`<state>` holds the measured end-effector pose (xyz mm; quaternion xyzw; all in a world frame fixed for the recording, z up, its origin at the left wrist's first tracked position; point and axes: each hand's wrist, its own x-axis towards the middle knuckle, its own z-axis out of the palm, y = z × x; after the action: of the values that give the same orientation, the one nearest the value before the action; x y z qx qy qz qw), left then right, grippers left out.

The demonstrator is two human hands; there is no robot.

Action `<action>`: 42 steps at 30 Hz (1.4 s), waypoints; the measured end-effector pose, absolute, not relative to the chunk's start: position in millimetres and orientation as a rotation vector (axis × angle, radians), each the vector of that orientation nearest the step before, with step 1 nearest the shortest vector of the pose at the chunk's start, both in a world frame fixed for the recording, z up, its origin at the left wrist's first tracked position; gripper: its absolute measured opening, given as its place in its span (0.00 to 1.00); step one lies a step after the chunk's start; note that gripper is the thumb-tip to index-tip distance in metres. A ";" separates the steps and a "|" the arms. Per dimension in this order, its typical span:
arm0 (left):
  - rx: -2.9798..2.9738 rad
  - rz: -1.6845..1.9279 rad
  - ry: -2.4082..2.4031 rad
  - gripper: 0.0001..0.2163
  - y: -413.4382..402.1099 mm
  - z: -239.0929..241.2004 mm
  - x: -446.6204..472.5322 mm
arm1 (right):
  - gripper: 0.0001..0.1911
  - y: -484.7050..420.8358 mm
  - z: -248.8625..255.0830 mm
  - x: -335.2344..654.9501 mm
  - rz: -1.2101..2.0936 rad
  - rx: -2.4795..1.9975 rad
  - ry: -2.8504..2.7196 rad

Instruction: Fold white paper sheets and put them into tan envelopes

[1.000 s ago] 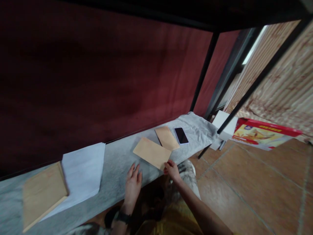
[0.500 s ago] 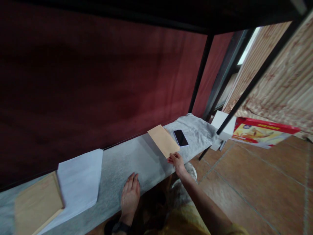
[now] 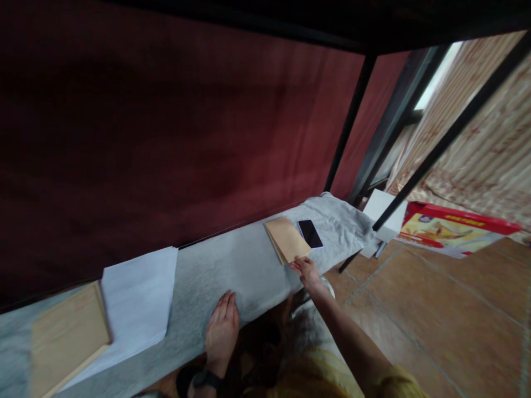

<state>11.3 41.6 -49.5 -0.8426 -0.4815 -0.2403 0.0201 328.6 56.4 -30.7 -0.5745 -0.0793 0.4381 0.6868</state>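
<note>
The right grip (image 3: 306,270), right of center and low in the frame, pinches the near corner of the tan envelope (image 3: 289,237); the spot where fingertips meet paper is small and blurred. A second tan edge shows along the envelope's left side, so at least two layers lie there, mostly covered; the exact count cannot be told. One phone (image 3: 310,234), screen dark, lies just beside them on the right.

The left grip (image 3: 223,327), lower middle, is open and flat, fingers straight and together, at the front edge of the gray-covered tabletop (image 3: 203,282). A dark band (image 3: 208,380) circles its wrist.

At lower left, one pile of white sheets (image 3: 141,293), too close-stacked to count, is partly covered by one brown stack (image 3: 68,340), itself cut off by the bottom edge.

At right stand two dark posts (image 3: 350,121); the nearer partly hides one white box (image 3: 378,204). Beside it is one red box (image 3: 456,229).
</note>
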 end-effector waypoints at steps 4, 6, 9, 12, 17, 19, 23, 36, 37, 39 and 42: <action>-2.617 -0.770 -1.516 0.21 41.1 -51.0 11.9 | 0.14 60.7 -30.1 328.8 1.012 -1.284 -0.163; -2.615 -0.777 -1.520 0.21 41.0 -51.9 12.0 | 0.14 61.5 -28.8 328.2 1.031 -1.289 -0.164; -2.612 -0.796 -1.547 0.20 40.8 -52.7 12.5 | 0.13 60.0 -26.0 327.6 1.067 -1.306 -0.179; -2.619 -0.798 -1.580 0.20 39.9 -51.6 13.6 | 0.12 57.2 -23.0 329.0 1.107 -1.328 -0.205; -2.632 -0.767 -1.619 0.20 37.5 -48.0 15.8 | 0.11 55.8 -21.0 333.1 1.158 -1.377 -0.251; -2.631 -0.770 -1.637 0.20 37.0 -48.1 16.2 | 0.10 56.1 -21.6 334.1 1.175 -1.399 -0.267; -2.636 -0.796 -1.661 0.20 36.7 -51.4 16.3 | 0.09 56.5 -22.8 335.4 1.201 -1.439 -0.297; -2.575 -0.858 -1.540 0.19 35.4 -54.7 15.6 | 0.09 51.3 -24.5 338.5 1.173 -1.627 -0.508; -2.573 -0.847 -1.539 0.19 35.4 -55.1 15.5 | 0.11 50.1 -25.2 338.7 1.164 -1.654 -0.541; -2.576 -0.818 -1.549 0.19 35.3 -55.1 15.5 | 0.15 47.6 -26.1 339.0 1.130 -1.714 -0.615; -2.584 -0.762 -1.567 0.19 34.9 -54.0 15.7 | 0.19 45.6 -23.9 338.3 0.989 -1.806 -0.748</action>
<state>15.7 34.9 -54.0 -0.8290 -0.5027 -0.2446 0.0127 338.3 45.6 -23.9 -0.7329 -0.3035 0.4013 0.4580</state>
